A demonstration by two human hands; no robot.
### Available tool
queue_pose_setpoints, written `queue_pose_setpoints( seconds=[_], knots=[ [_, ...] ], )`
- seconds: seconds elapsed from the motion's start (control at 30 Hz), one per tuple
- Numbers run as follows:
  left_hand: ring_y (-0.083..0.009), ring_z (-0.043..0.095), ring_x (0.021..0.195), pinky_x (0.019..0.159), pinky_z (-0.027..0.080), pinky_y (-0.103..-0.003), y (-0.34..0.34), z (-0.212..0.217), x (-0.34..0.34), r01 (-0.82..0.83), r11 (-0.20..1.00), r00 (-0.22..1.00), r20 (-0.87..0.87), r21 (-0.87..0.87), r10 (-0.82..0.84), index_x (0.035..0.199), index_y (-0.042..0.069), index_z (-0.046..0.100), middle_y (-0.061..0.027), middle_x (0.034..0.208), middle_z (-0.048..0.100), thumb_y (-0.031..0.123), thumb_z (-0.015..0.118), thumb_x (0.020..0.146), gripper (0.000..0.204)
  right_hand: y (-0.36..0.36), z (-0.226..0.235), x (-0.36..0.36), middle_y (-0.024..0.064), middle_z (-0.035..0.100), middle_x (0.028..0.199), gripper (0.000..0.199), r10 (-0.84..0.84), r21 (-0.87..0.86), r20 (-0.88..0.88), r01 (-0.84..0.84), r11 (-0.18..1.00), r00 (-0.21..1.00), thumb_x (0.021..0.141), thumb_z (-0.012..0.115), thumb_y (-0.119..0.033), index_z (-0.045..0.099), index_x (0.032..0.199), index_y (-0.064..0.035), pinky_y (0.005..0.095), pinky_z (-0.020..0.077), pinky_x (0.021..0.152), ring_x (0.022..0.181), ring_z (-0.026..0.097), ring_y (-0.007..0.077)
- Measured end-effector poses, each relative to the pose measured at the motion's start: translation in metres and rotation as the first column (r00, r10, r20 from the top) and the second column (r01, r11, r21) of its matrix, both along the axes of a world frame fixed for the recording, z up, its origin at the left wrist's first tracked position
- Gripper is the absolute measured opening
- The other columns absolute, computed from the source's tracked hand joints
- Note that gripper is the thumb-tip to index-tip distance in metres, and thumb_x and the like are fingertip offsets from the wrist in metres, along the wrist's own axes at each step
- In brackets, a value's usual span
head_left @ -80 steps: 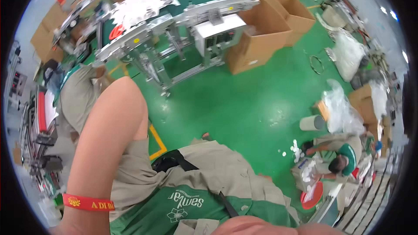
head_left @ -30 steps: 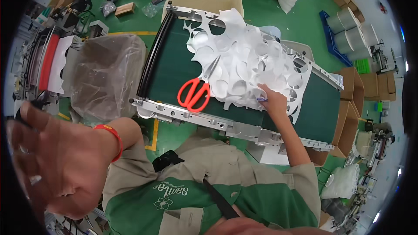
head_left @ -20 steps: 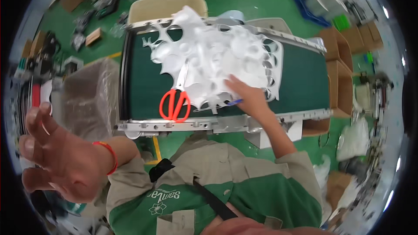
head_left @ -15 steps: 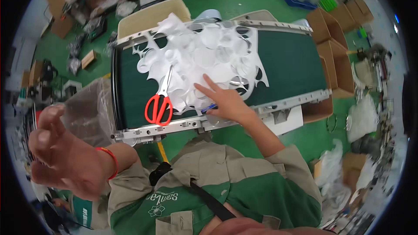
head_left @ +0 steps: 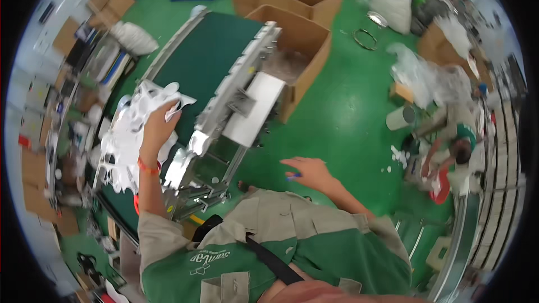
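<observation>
My left hand reaches onto the conveyor at left, its fingers closed on the edge of a white cut-out sheet. The sheet lies in a crumpled heap with round holes and loose discs. A bit of the scissors' red handle shows beside my left forearm; the rest is hidden. My right hand hangs over the green floor, away from the conveyor. Its index finger stretches out, while a small blue object is held under the thumb side; its kind is too small to make out.
The dark green conveyor belt runs away from me between metal rails. Beside it are a white panel and open cardboard boxes. At right a person sits bent over a red basin. Plastic bags lie on the floor.
My view has swung right, so the conveyor now stands at left. My left hand has come from the air onto the white sheet; my right hand has left it, keeping the blue object.
</observation>
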State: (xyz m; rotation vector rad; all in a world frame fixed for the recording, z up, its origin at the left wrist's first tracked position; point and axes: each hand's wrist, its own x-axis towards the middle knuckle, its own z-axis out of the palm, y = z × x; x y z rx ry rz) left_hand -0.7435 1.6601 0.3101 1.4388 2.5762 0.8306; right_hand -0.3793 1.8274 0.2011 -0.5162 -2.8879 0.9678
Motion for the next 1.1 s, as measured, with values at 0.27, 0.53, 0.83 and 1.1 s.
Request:
queue_pose_setpoints(
  seconds=[0.27,0.53,0.83,1.1],
  knots=[
    [-0.0307,0.062,0.090,0.076,0.048,-0.041,-0.025,-0.134,-0.067,-0.554,0.621,0.816,-0.511,-0.554,0.271,0.092,0.005,0.062,-0.0190,0.095,0.062,0.018,0.058,0.067,0.029,0.008,-0.065,0.279,0.0067,0.065,0.094,0.035,-0.761,0.079,0.120,0.758,0.648,0.638,0.072,0.067,-0.017,0.061,0.106,-0.0155,0.0359,0.0482,0.074,0.087,0.061,0.0275],
    [-0.0301,0.063,0.078,0.065,0.049,-0.041,-0.040,-0.130,-0.091,-0.626,0.689,0.669,-0.706,-0.366,0.232,0.077,0.011,0.066,-0.0121,0.080,0.065,0.014,0.050,0.077,0.016,0.050,-0.066,0.288,0.0109,0.066,0.086,0.029,-0.847,-0.076,0.081,0.850,0.521,0.526,0.076,0.066,-0.011,0.063,0.105,-0.0090,0.0330,0.0473,0.071,0.080,0.063,0.0249],
    [-0.0254,0.056,0.099,0.096,0.010,-0.063,-0.043,-0.018,-0.077,-0.534,0.846,0.783,-0.374,0.006,0.497,0.084,0.013,0.070,-0.0054,0.108,0.060,0.037,0.064,0.075,0.027,0.102,-0.044,0.171,0.0054,0.066,0.087,0.028,-0.599,-0.153,0.071,0.602,0.784,0.798,0.077,0.065,-0.015,0.062,0.105,-0.0132,0.0320,0.0459,0.062,0.065,0.059,0.0223],
    [-0.0042,0.045,0.066,0.060,0.038,-0.020,0.008,0.010,-0.072,-0.368,0.838,0.930,0.164,0.404,0.329,0.095,0.002,0.062,0.0038,0.070,0.055,0.023,0.062,0.083,0.024,0.123,-0.043,0.151,0.0035,0.067,0.087,0.030,-0.548,-0.102,0.105,0.557,0.824,0.830,0.076,0.066,-0.017,0.062,0.106,-0.0147,0.0320,0.0444,0.058,0.063,0.058,0.0239]
  ],
)
